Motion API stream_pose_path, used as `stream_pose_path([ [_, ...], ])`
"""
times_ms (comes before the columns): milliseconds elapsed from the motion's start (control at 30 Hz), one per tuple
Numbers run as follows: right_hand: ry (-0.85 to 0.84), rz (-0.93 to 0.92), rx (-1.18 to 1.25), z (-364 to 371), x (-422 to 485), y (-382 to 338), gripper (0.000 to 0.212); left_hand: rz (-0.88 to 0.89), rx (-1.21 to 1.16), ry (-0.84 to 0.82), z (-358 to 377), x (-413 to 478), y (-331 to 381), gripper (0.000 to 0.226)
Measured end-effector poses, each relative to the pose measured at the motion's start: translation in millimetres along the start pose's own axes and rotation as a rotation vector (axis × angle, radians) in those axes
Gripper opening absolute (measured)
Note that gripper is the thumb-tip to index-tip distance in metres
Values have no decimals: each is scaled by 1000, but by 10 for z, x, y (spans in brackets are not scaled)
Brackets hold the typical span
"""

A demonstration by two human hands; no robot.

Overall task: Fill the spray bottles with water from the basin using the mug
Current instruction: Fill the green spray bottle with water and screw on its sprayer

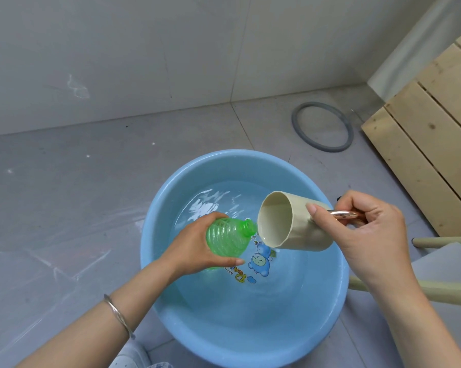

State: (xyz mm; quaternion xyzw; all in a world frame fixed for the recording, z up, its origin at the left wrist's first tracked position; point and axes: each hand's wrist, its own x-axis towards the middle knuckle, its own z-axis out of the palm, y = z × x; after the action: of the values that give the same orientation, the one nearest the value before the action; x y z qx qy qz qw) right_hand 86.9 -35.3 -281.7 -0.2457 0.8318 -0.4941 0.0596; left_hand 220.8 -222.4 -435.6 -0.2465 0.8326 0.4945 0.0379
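A light blue basin [155, 208] holding water stands on the grey floor, with a cartoon print on its bottom. Over the water my left hand [194, 248] grips a green ribbed spray bottle [228, 235] with no cap, its open neck tilted to the right. My right hand [367, 232] holds a beige mug [301, 229] by its copper-coloured handle, thumb pressed on the mug's side. The mug is tipped to the left, and its rim touches the bottle's neck. A little water lies at the mug's lower lip.
A grey rubber ring [323, 127] lies on the floor behind the basin. A pale wooden slatted panel [431, 144] leans at the right. Wooden legs of a stool [441, 241] stand right of the basin. A white wall runs along the back.
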Motion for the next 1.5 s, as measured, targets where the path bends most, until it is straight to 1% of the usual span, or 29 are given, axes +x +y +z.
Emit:
stream_pose_path([
  [133,1,-21,-1,16,-2,-32,46,-12,7,-10,6,-5,-4,101],
  [433,-33,-82,-40,46,-19,-62,44,-15,-10,-7,11,-2,8,100],
  [633,-23,-119,-80,61,-27,-55,45,-15,-17,-9,9,-7,15,97],
  [767,-26,-160,-108,73,-39,-51,47,-21,-20,-11,13,-12,22,100],
  [900,-25,-201,-161,89,-45,-49,41,-25,-22,-10,7,-15,34,103],
  [1000,-24,-248,-222,109,-53,-51,40,-21,-18,-15,12,-16,31,97],
  [1100,-40,-302,-242,120,-62,-59,39,-27,-18,-15,18,-15,24,97],
  [1300,-43,-475,-319,140,-56,-93,42,-36,-20,-15,30,-16,13,102],
  [1500,-41,-577,-388,163,-61,-101,41,-41,-46,0,40,-9,0,96],
])
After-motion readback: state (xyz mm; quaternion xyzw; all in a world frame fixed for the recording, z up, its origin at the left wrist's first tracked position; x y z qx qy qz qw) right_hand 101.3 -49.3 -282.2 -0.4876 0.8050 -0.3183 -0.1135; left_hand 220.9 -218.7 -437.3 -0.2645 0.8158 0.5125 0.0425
